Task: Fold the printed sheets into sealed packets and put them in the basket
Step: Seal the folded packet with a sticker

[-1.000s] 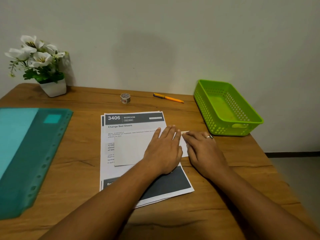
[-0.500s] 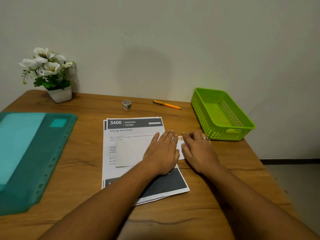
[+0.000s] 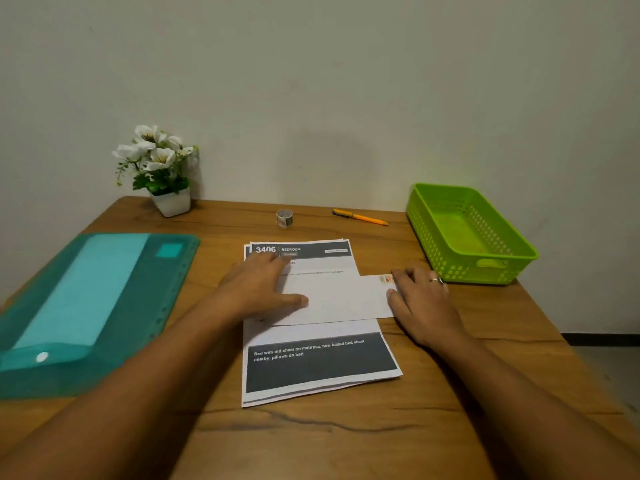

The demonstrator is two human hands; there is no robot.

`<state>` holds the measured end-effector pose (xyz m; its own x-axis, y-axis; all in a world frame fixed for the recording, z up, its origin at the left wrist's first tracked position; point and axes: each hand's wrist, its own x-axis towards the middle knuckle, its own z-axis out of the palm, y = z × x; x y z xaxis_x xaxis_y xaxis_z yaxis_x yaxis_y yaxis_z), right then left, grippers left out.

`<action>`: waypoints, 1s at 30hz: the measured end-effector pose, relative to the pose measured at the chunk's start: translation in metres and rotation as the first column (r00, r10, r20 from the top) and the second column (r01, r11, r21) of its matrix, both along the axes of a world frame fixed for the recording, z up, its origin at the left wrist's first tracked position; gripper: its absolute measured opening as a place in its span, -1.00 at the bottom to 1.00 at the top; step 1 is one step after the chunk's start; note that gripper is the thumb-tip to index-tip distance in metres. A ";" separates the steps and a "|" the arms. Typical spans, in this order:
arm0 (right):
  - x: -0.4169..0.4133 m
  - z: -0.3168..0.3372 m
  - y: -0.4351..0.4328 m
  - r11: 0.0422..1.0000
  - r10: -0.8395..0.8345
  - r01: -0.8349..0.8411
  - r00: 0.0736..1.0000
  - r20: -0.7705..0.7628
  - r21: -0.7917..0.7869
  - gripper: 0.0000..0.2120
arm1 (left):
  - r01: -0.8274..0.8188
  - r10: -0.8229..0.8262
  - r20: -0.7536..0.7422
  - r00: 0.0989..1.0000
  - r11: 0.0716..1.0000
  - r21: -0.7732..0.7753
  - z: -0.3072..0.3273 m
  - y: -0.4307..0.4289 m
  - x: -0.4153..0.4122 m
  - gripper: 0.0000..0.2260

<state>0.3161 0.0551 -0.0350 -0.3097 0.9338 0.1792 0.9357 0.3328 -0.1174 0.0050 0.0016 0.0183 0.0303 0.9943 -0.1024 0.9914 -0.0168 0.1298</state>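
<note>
Two hands rest flat on a folded packet [image 3: 341, 296], which lies on the stack of printed sheets [image 3: 318, 365] in the middle of the tabletop [image 3: 346, 431]. Its long axis runs toward the left and right edges. The left hand [image 3: 258, 289] covers its left end, fingers straight and spread. The right hand [image 3: 420, 299] touches its right end beside a small sticker [image 3: 386, 279], fingers loosely extended and gripping nothing. The green basket [image 3: 519, 258] sits at the far right corner, just beyond the right hand. That hand looks better placed to carry the packet over.
</note>
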 end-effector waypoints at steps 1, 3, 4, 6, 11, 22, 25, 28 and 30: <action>0.000 0.000 0.000 1.000 -0.001 0.001 1.000 -0.005 0.001 -0.51 | -0.001 0.000 -0.046 0.999 0.999 -0.033 0.003 -0.002 -0.004 -0.17; -0.001 0.000 0.000 1.000 -0.009 0.009 1.000 -0.020 -0.009 -0.47 | 0.000 -0.005 -0.077 0.997 0.998 -0.065 0.007 -0.004 -0.007 -0.18; -0.001 0.000 -0.001 1.000 -0.015 0.015 1.000 -0.027 -0.016 -0.43 | -0.008 0.002 -0.072 0.997 0.997 -0.074 0.008 -0.003 -0.007 -0.19; -0.002 0.000 -0.002 0.999 -0.025 0.024 0.999 -0.025 -0.027 -0.32 | -0.032 0.027 -0.056 0.998 0.995 -0.093 0.011 0.000 -0.005 -0.23; -0.003 0.005 -0.004 0.999 -0.026 0.025 0.999 -0.032 -0.033 -0.13 | -0.068 0.059 -0.058 0.997 0.984 -0.167 0.014 0.010 -0.004 -0.35; 0.001 0.005 -0.004 0.997 -0.035 0.027 0.992 -0.119 -0.066 -0.27 | -0.073 0.078 0.011 0.997 0.970 -0.231 0.019 0.014 0.001 -0.37; 0.001 0.014 0.000 0.993 -0.014 0.000 0.993 -0.117 -0.120 -0.20 | -0.071 0.082 0.040 0.996 0.970 -0.234 0.018 0.013 0.002 -0.39; 0.002 0.035 0.010 0.955 0.023 -0.037 0.998 -0.052 -0.295 -0.12 | -0.065 0.075 0.031 0.997 0.969 -0.238 0.020 0.013 0.003 -0.40; 0.001 0.046 0.017 0.920 0.033 -0.037 0.999 -0.018 -0.390 -0.10 | -0.058 0.067 0.032 0.997 0.969 -0.242 0.021 0.012 0.005 -0.41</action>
<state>0.3170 0.0717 0.0113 -0.3437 0.9188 -0.1940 0.9221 0.2912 -0.2546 0.0097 0.0139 0.0388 -0.0223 0.9406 -0.3387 0.9834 0.0816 0.1618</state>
